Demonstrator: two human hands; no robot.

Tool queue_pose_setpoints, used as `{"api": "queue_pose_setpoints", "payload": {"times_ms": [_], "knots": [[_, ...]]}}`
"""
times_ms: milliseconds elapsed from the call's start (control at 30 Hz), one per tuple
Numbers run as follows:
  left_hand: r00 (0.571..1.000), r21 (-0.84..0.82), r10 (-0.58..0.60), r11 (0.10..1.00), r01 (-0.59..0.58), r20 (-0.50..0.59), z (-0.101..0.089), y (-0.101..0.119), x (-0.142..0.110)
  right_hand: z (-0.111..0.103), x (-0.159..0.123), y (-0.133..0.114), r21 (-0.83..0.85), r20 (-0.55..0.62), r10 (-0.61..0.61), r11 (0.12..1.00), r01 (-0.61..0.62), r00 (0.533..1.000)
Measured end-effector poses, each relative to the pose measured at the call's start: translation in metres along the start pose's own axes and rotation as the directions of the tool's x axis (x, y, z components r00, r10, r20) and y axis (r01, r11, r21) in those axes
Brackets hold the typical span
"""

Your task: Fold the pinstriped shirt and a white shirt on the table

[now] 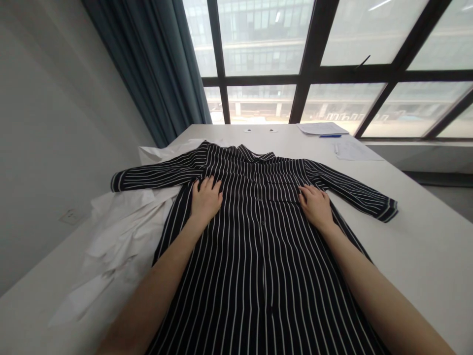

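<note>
A long black shirt with white stripes [236, 236] lies front side up, its collar toward the window and both sleeves spread out to the sides. My left hand [206, 198] rests flat on the left side of its chest, just below the armpit, fingers a little apart. On the opposite side, my right hand [315, 204] lies on the fabric near the other armpit, fingers stretched forward and slightly bent. Neither hand grips the cloth. Small buttons run down the front middle. The lower end of the shirt passes out of the frame.
The shirt is on a white table [414, 256]. Crumpled white cloth [125, 236] lies to the left, partly under the left sleeve. Papers [321, 128] and a blue pen [330, 136] are at the far right. Beyond stand a blue curtain [158, 64] and a dark-framed window [262, 80].
</note>
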State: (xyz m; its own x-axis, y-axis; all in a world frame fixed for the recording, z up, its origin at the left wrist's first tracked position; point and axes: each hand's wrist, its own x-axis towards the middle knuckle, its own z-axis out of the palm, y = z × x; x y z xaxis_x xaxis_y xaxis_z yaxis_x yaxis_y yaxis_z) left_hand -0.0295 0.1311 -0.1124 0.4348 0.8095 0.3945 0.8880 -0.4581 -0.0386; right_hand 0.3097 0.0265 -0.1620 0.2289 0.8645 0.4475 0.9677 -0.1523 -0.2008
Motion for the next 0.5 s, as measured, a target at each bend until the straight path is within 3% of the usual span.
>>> {"api": "queue_pose_setpoints", "payload": {"times_ms": [133,267,367,500], "knots": [[0.99,-0.17,0.138,0.977,-0.129,0.038,-0.001,0.03,-0.004,0.0,0.001,-0.008,0.085,-0.007,-0.16,0.983,0.16,0.987],[0.931,-0.285,0.327,0.919,-0.273,0.162,0.008,0.051,-0.014,0.001,0.0,-0.012,0.147,0.083,-0.254,0.96,0.24,0.964],[0.905,-0.335,0.326,0.914,-0.229,0.272,0.016,0.053,-0.02,0.003,0.0,-0.011,0.155,0.13,-0.237,0.964,0.216,0.963],[0.9,-0.363,0.311,0.912,-0.192,0.305,0.019,0.049,-0.019,0.005,0.001,-0.008,0.166,0.149,-0.214,0.968,0.189,0.965]]}}
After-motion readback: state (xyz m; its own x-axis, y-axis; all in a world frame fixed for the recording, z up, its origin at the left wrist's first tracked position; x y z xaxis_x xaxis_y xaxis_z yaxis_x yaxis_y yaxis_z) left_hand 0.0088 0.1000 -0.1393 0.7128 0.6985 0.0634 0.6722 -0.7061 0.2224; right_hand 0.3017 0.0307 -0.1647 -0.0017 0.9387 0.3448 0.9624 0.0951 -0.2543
